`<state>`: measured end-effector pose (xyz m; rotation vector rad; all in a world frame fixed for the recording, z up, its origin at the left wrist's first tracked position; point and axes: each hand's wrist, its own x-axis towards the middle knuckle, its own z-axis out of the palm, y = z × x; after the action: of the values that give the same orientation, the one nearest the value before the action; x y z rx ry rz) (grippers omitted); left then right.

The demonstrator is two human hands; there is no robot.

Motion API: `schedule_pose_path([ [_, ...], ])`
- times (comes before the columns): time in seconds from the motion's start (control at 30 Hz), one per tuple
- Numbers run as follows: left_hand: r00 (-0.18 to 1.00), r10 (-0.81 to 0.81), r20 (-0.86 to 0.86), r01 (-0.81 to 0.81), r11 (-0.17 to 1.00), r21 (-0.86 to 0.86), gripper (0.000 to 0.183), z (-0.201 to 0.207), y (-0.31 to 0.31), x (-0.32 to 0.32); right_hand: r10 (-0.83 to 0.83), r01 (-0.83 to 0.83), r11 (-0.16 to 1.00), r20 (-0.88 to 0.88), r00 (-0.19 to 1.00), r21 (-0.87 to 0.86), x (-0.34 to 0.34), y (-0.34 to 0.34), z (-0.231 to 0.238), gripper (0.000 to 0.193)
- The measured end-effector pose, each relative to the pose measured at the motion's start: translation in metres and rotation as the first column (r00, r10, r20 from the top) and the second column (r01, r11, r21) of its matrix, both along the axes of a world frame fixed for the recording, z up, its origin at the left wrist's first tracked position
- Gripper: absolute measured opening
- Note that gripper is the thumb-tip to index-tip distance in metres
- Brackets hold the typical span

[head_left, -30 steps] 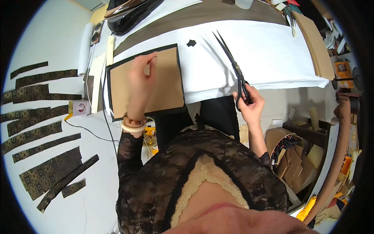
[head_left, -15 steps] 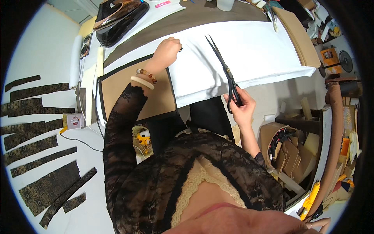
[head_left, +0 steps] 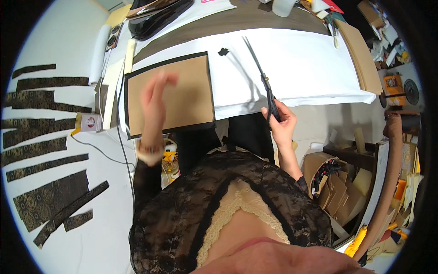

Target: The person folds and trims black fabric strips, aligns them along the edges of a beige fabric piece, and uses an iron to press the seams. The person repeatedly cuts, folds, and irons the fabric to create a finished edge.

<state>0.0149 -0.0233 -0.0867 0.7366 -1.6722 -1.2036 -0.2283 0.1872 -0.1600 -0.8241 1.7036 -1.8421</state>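
Observation:
My right hand (head_left: 284, 119) grips the handles of black long-bladed scissors (head_left: 264, 81), held over the near edge of a white sheet (head_left: 301, 64). The blades are almost together and point away from me. My left hand (head_left: 157, 96) hovers over a brown board (head_left: 191, 96) edged with black strips; motion smears its fingers, so their shape is unclear. A small black scrap (head_left: 223, 52) lies on the white sheet, just past the board's far right corner.
Dark patterned fabric strips (head_left: 43, 150) lie on the white surface at left, beside a small box (head_left: 88, 122) and a cable. A black iron (head_left: 159, 18) stands at far left. Brown boards (head_left: 360, 59) are stacked at far right. A cardboard box (head_left: 333, 182) sits below right.
My left hand has drawn back and left from the white sheet to above the board, letting go of the black scrap. The scissors stay in my right hand, nearly unmoved.

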Motion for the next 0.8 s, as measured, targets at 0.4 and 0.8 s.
schedule_pose_path([
  [0.4,0.893,0.107,-0.437,0.321,0.529,0.786,0.057,-0.125,0.075,0.091,0.324,-0.304,0.946,0.355,0.877,-0.112,0.022,-0.022,-0.001,0.025],
  [0.8,0.847,0.259,-0.465,0.003,0.871,0.491,0.026,-0.014,0.089,0.015,0.186,-0.186,0.977,-0.008,0.982,-0.1,0.051,-0.055,0.052,0.039],
])
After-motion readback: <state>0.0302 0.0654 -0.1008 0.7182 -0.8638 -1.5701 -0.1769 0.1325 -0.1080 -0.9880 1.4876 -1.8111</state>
